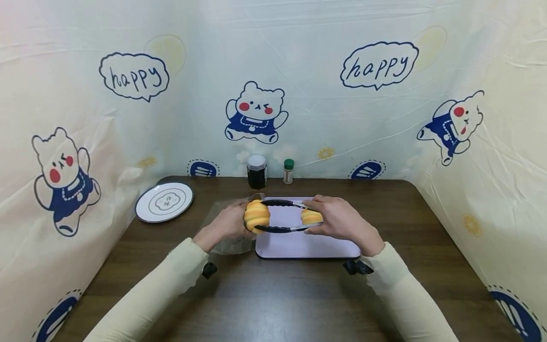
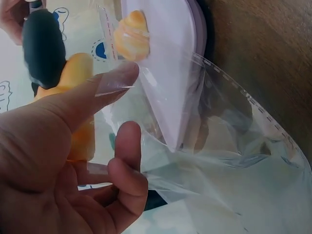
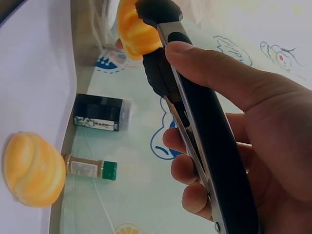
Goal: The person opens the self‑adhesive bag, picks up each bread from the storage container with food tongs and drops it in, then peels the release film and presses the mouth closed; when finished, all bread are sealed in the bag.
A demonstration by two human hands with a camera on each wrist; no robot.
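My right hand [image 1: 342, 221] grips a pair of tongs [image 3: 214, 141] with black handles and black tips. Between the tips is a yellow-orange bread roll [image 1: 257, 216], ridged like a croissant, above the left end of a pale lilac tray [image 1: 307, 248]. A second bread roll [image 3: 34, 168] lies on that tray, partly behind the tongs in the head view. A clear plastic bag [image 2: 239, 126] with a dashed edge is held by my left hand [image 1: 226, 223], its film stretched across the thumb [image 2: 114, 80]. In the head view the roll hides the left fingertips.
On the brown table [image 1: 273, 294], a white plate [image 1: 149, 209] with a dark rim is at the back left. A dark jar [image 1: 257, 173] and a small green-capped bottle [image 1: 288, 172] stand at the back edge, before a printed cloth [image 1: 307, 118].
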